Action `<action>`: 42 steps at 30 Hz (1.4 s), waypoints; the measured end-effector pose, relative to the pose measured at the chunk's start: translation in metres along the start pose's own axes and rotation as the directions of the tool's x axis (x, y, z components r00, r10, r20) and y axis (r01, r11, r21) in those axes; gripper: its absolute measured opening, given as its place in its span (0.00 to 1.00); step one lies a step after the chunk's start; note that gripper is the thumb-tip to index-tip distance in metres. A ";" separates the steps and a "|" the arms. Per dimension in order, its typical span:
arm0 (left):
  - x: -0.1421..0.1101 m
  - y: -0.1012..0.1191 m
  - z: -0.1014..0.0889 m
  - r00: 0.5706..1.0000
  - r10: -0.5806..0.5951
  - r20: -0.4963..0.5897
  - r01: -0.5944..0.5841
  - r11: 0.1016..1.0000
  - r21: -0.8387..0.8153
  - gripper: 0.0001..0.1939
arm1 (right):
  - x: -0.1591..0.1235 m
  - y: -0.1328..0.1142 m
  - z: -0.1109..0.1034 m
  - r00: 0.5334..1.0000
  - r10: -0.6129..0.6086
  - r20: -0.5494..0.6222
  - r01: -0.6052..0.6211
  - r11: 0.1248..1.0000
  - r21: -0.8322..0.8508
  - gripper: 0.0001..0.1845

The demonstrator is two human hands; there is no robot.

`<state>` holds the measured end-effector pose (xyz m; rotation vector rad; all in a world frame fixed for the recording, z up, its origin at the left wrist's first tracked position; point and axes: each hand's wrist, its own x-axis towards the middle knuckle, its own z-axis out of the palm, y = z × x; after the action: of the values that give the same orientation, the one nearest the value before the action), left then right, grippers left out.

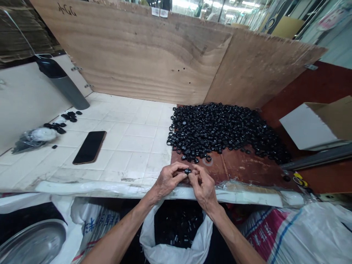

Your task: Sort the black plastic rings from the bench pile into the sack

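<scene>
Between my two hands, just above the front edge of the bench, is a small black plastic part [187, 171]. My left hand [168, 179] pinches it from the left with thumb and forefinger. From the right, the fingertips of my right hand [202, 184] close on the same part. Right behind my hands spreads a large pile of small black ring-like parts [220, 128]. Below my wrists an open white sack [148, 234] holds many more black pieces.
A phone [90, 147] lies on the white tiled top. Farther left are a grey bottle [66, 86] and a plastic bag [30, 139] beside loose black pieces. At right stand a cardboard box [310, 126] and yellow-handled scissors [300, 179]. A plywood board [143, 51] closes the back.
</scene>
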<state>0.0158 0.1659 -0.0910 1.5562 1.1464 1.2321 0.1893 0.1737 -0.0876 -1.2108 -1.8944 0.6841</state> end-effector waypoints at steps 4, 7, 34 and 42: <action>-0.001 0.000 0.000 1.000 -0.004 -0.002 0.004 1.000 0.009 0.11 | 0.000 -0.001 -0.005 0.999 0.013 0.038 -0.011 0.999 -0.044 0.17; -0.001 0.000 0.000 0.999 -0.036 0.002 0.036 0.999 -0.013 0.12 | -0.001 0.001 -0.005 0.999 0.019 0.039 -0.018 0.999 -0.032 0.14; -0.016 -0.006 0.001 0.995 0.077 0.059 -0.082 0.993 0.090 0.12 | -0.018 -0.001 0.010 0.997 0.073 -0.020 -0.070 0.992 0.108 0.13; -0.029 -0.008 0.007 0.997 -0.076 0.000 0.076 0.997 -0.022 0.12 | -0.025 -0.002 0.010 1.000 -0.024 -0.018 0.027 0.987 0.161 0.10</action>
<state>0.0185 0.1394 -0.1061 1.4829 1.1784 1.1911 0.1862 0.1498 -0.0998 -1.0845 -1.8009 0.7954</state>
